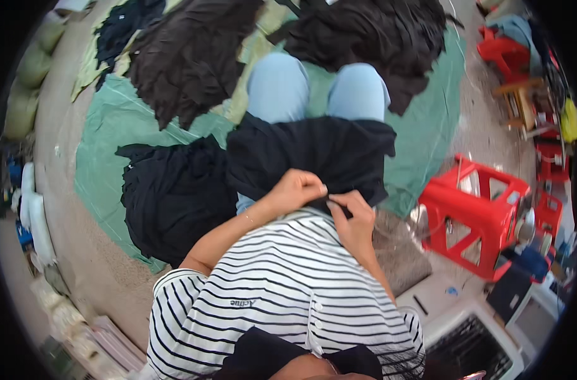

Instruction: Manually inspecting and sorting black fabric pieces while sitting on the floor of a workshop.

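A black garment (314, 149) lies bunched across my lap, over light-blue trouser legs (277, 88). My left hand (296, 190) is closed in a pinch at the garment's near edge, close to my striped shirt. Just to the right of it, my right hand (355, 215) pinches the same edge between thumb and index finger. The two sets of fingertips almost meet; whatever small detail lies between them is too fine to make out. Against my left side rests a heap of black garments (177, 196), on a green sheet.
Piles of dark cloth (190, 57) and more dark garments (377, 44) lie ahead on the green sheet (111, 164). A red plastic stool (472, 215) stands at my right, with a white-framed basket (475, 348) nearer. Stuffed sacks (32, 69) line the far left.
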A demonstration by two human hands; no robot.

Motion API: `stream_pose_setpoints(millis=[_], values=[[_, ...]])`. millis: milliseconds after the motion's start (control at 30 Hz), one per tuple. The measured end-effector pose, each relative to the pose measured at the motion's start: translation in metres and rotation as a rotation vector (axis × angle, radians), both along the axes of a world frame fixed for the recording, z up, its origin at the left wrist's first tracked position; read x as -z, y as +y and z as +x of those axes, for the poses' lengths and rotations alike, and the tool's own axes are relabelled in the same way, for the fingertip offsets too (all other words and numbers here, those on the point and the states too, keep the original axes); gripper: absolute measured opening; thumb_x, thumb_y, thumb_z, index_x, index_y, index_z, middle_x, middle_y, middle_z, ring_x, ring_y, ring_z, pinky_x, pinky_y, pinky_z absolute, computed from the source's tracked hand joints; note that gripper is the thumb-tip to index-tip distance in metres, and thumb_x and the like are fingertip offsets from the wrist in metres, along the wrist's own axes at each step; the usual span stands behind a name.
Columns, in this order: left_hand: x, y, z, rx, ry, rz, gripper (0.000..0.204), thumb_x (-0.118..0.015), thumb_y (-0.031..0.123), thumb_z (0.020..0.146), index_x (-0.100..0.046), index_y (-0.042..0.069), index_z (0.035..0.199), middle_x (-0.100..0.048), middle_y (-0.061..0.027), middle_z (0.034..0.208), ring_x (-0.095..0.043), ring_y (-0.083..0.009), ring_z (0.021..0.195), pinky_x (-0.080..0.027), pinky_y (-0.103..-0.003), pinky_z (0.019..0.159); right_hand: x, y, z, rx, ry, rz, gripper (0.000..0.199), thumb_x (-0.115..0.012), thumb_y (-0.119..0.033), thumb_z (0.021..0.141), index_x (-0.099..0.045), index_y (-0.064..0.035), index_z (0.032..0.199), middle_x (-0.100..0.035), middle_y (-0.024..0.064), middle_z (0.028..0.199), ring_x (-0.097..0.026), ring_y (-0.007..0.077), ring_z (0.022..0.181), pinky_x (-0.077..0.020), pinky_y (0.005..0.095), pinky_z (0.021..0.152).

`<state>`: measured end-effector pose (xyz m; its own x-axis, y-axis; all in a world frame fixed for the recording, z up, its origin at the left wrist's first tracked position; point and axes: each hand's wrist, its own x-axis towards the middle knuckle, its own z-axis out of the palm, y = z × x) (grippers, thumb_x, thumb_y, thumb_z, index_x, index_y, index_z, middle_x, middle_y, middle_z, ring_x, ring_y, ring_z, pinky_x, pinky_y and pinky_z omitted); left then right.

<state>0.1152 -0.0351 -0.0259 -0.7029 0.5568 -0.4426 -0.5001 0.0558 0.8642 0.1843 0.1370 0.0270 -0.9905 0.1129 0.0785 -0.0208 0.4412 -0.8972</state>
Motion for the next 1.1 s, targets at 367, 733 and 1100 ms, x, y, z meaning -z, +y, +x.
stream_pose_setpoints(millis=[367,733,1100], values=[[-0.012,-0.002,-0.006,0.123,-0.114,-0.015,0.013,-0.069,0.01,0.09,-0.071,-0.001,0.084,-0.063,0.004,0.071,-0.051,-0.0008,0.065,-0.04,-0.019,0.058,0.008,-0.004,0.01,0.007,0.079,0.097,0.019,-0.073,0.005,0.074,-0.066,-0.0004,0.091,-0.063,0.0106,0.08,-0.063,0.0264,0.066,-0.0499,0.0329,0.057],[-0.022,-0.002,0.005,0.142,0.304,-0.196,0.013,-0.071,0.011,0.088,-0.071,-0.002,0.089,-0.064,-0.0033,0.073,-0.056,-0.0086,0.067,-0.044,-0.025,0.062,0.01,-0.002,0.009,-0.01,0.073,0.089,0.019,-0.073,0.006,0.074,-0.067,0.0001,0.091,-0.064,0.011,0.08,-0.064,0.0261,0.066,-0.0505,0.0323,0.058],[-0.028,-0.005,0.003,0.113,-0.014,-0.166,0.014,-0.067,0.006,0.09,-0.072,-0.003,0.098,-0.069,0.0,0.083,-0.056,-0.0032,0.073,-0.045,-0.02,0.065,0.011,-0.003,0.005,0.022,0.076,0.058,0.016,-0.072,0.005,0.076,-0.067,-0.0011,0.09,-0.064,0.0105,0.08,-0.064,0.0243,0.066,-0.0503,0.0313,0.058]])
